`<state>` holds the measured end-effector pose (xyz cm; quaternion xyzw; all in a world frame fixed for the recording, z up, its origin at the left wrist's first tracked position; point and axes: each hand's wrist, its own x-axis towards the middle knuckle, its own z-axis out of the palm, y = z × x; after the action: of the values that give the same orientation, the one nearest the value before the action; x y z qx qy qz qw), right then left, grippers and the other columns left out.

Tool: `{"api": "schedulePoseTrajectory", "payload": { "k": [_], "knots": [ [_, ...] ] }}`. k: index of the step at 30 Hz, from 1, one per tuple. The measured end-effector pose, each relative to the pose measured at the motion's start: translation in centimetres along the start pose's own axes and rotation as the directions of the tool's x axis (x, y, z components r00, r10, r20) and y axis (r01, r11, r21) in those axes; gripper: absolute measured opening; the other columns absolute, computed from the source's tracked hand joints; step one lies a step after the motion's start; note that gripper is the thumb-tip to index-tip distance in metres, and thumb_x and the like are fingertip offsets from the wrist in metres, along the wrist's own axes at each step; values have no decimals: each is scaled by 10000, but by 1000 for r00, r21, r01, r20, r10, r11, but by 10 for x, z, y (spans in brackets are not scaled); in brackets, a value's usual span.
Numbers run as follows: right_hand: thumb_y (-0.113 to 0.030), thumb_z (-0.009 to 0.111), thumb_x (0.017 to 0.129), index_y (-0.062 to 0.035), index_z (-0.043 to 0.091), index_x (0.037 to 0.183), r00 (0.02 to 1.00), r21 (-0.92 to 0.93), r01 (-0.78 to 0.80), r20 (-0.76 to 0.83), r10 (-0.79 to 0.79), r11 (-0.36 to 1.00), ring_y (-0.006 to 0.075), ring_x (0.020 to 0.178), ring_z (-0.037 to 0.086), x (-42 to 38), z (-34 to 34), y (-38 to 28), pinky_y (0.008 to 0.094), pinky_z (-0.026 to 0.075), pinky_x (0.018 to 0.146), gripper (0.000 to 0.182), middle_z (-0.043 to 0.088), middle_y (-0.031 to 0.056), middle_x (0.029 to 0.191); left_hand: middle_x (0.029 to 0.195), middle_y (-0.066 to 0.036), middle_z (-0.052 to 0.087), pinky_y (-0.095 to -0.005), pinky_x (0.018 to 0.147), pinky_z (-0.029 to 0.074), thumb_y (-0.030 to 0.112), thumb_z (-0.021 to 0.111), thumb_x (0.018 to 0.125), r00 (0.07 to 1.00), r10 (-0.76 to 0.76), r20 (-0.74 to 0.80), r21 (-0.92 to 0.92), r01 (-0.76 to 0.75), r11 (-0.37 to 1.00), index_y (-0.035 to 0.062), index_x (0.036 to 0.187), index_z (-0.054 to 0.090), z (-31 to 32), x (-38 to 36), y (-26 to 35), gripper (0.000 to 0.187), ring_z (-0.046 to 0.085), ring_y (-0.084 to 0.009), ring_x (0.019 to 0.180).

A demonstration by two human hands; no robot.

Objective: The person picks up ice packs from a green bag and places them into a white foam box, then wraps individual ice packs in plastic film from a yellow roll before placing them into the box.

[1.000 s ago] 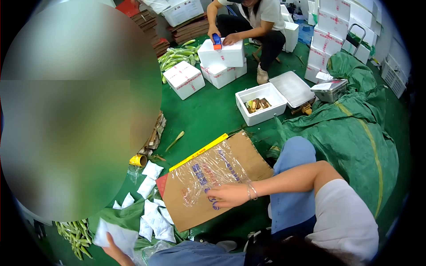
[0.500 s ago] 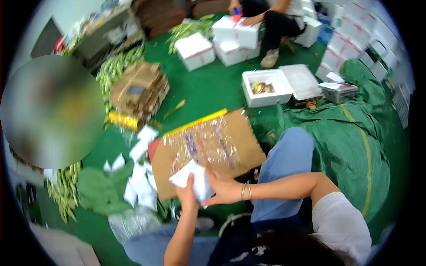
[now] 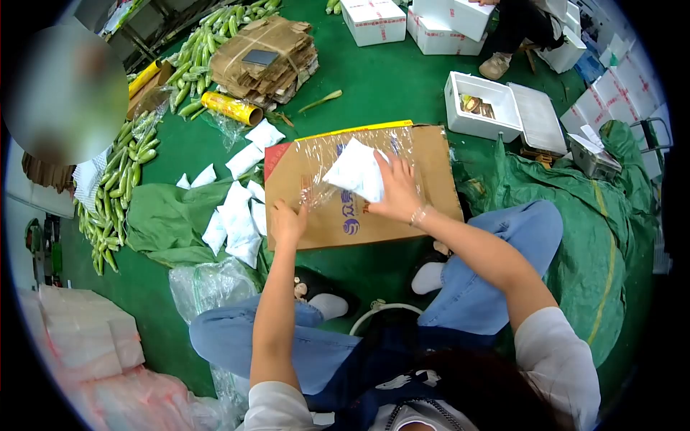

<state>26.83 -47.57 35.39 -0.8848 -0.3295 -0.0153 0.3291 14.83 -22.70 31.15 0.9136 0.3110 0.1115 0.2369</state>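
A cardboard box (image 3: 424, 215) with clear film across its top lies in front of me. My right hand (image 3: 397, 188) grips a white packet (image 3: 356, 171) by its right side, over the film. At the box's left front part is my left hand (image 3: 289, 221), its fingers bent and touching the cardboard or film; whether it pinches anything is too small to tell. Several more white packets (image 3: 237, 215) lie in a loose pile to the left of the box, partly on green cloth (image 3: 162, 219).
Corn cobs (image 3: 118, 176) and stacked flattened cardboard (image 3: 262, 57) lie at the left. A yellow roll (image 3: 231, 108) is beside them. An open foam box (image 3: 483, 108) stands at the back right, near a green sack (image 3: 568, 230). A person sits behind it by white boxes.
The view has shifted, showing more of the floor near me. Both hands held the white packet together; now my left hand has left it and moved to the box's left side.
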Motion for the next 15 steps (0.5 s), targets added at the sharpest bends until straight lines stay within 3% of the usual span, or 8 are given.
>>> {"api": "schedulePoseTrajectory", "payload": {
  "k": [2, 5, 7, 8, 9, 10, 14, 15],
  "knots": [
    [-252, 776, 510, -29, 308, 1397, 994, -137, 99, -34, -105, 986, 422, 1163, 369, 32, 19, 10, 480, 282, 1040, 1027, 365, 242, 1303, 1049, -254, 581, -470, 777, 505, 383, 650, 842, 993, -20, 113, 286, -13, 958, -33, 1125, 512, -3, 15, 5, 522, 607, -397, 935],
    [-273, 806, 507, -21, 312, 1394, 983, -178, 181, 71, -171, 967, 403, 1178, 379, 48, 36, 19, 480, 303, 1027, 1046, 366, 244, 1301, 819, -201, 620, -482, 747, 510, 368, 608, 875, 937, -90, 337, 397, -55, 916, 4, 917, 594, 14, 27, 4, 367, 635, -390, 818],
    [-276, 815, 499, -15, 301, 1402, 969, -192, 232, 134, -209, 954, 408, 1191, 378, 46, 46, 30, 477, 302, 1037, 1072, 362, 248, 1312, 627, -117, 572, -456, 652, 514, 319, 563, 901, 967, 15, 253, 380, -113, 918, 57, 725, 572, 19, 27, -9, 316, 632, -338, 668],
    [-280, 825, 490, -8, 290, 1410, 952, -200, 279, 185, -244, 939, 412, 1204, 377, 42, 50, 36, 474, 301, 1047, 1098, 358, 251, 1324, 607, -99, 551, -435, 617, 506, 268, 544, 899, 879, -161, 449, -69, 213, 975, 54, 711, 556, 17, 32, -20, 285, 611, -299, 629],
    [-280, 825, 490, -8, 290, 1410, 952, -198, 277, 193, -239, 940, 412, 1204, 377, 43, 52, 39, 474, 301, 1047, 1098, 358, 251, 1324, 586, -82, 530, -415, 581, 497, 216, 525, 896, 720, -193, 666, -408, 570, 713, 52, 696, 540, 5, 39, -21, 259, 591, -260, 590],
    [-290, 834, 477, -5, 275, 1420, 917, -152, 338, 275, -289, 929, 417, 1215, 377, 45, 52, 42, 469, 300, 1055, 1134, 355, 256, 1335, 575, -32, 475, -331, 550, 469, 135, 518, 882, 652, -122, 749, -532, 700, 477, 70, 670, 489, -12, 47, -17, 224, 558, -167, 591],
    [-307, 844, 474, 3, 240, 1438, 839, -38, 372, 441, -319, 927, 426, 1241, 379, 51, 47, 32, 467, 305, 1060, 1179, 347, 271, 1366, 654, -69, 568, -317, 561, 469, 140, 484, 916, 774, 117, 622, -779, 596, 193, 20, 723, 548, -25, 54, 33, 236, 601, -196, 638],
    [-298, 835, 499, -2, 232, 1442, 825, -19, 346, 481, -295, 938, 428, 1256, 370, 55, 47, 33, 477, 309, 1057, 1158, 337, 271, 1384, 720, -95, 614, -325, 614, 491, 121, 503, 905, 861, 84, 502, -776, 405, 484, -2, 815, 598, -11, 56, 40, 180, 619, -219, 690]
  ]
}}
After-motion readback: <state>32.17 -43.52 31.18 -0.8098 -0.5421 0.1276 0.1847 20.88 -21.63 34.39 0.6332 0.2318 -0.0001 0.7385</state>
